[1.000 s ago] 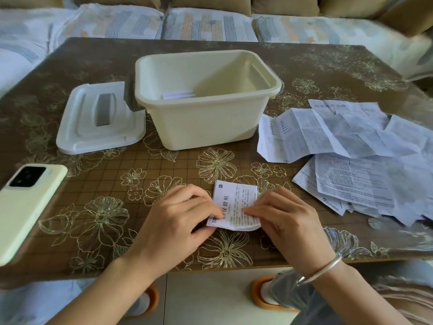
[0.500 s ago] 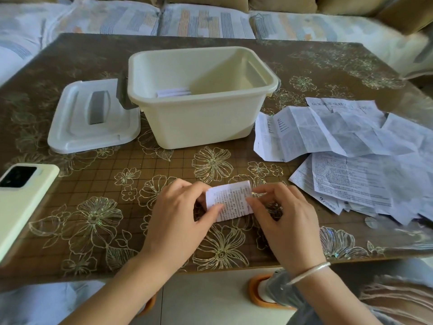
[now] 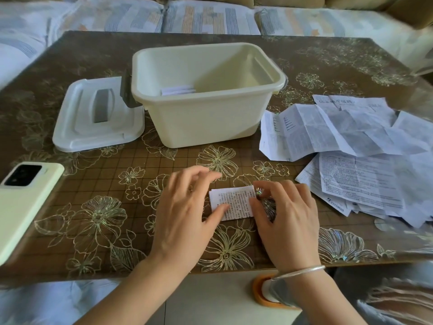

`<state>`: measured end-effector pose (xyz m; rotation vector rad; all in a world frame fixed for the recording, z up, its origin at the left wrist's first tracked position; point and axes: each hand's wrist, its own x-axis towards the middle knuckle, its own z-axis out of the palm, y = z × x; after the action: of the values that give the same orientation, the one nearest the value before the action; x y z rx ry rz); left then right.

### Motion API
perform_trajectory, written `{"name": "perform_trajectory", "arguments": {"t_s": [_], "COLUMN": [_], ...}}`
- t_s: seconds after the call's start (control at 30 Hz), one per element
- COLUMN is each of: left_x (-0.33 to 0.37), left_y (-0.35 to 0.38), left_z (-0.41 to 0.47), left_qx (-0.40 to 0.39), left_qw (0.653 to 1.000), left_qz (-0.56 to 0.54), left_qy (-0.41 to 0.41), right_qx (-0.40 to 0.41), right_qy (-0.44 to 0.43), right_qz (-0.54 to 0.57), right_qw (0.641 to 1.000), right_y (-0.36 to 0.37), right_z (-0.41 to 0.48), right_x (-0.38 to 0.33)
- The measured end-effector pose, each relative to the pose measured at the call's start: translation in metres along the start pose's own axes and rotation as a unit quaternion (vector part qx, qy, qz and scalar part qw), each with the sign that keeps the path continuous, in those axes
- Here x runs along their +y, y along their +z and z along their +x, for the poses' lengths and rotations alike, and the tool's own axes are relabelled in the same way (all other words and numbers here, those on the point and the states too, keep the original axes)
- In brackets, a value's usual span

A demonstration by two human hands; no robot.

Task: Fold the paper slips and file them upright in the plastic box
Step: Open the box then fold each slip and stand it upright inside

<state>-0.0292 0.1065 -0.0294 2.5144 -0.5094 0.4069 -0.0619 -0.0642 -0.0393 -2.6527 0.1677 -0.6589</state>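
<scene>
A folded slip (image 3: pixel 232 204) lies flat on the surface (image 3: pixel 77 64) in the lower centre of the frame. The left hand (image 3: pixel 187 207) is relaxed, its thumb pressing the slip's lower left corner, and the right hand (image 3: pixel 287 219) pinches its right edge. Above stands the plastic box (image 3: pixel 206 123) (filed slips (image 3: pixel 178 91) show inside), the lid (image 3: pixel 93 118) to its left and unfolded slips (image 3: pixel 351 141) piled at the right.

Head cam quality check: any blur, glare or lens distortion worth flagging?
Head view: the left hand is motion-smeared at its fingertips, while print on the folded slip is fairly sharp. Head view: the table edges bow from the wide lens. Head view: glare washes the glossy cover by the loose sheets. The light is soft daylight with faint shadows.
</scene>
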Motion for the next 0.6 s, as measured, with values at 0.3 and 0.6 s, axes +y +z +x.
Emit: {"name": "perform_trajectory", "arguments": {"t_s": [0.3,0.6], "left_x": [0.002,-0.001], "left_y": [0.001,-0.011], "left_z": [-0.002,0.01], "left_qx": [0.013,-0.048], "left_qw": [0.99,0.966], "left_qz": [0.051,0.083], "left_qy": [0.13,0.241], "right_qx": [-0.176,-0.359], "right_qy": [-0.053,-0.017], "right_qz": [-0.041,-0.033], "right_qw": [0.982,0.933], "right_y": [-0.017,-0.03], "right_z": [0.037,0.074], "right_x": [-0.013,-0.02]}}
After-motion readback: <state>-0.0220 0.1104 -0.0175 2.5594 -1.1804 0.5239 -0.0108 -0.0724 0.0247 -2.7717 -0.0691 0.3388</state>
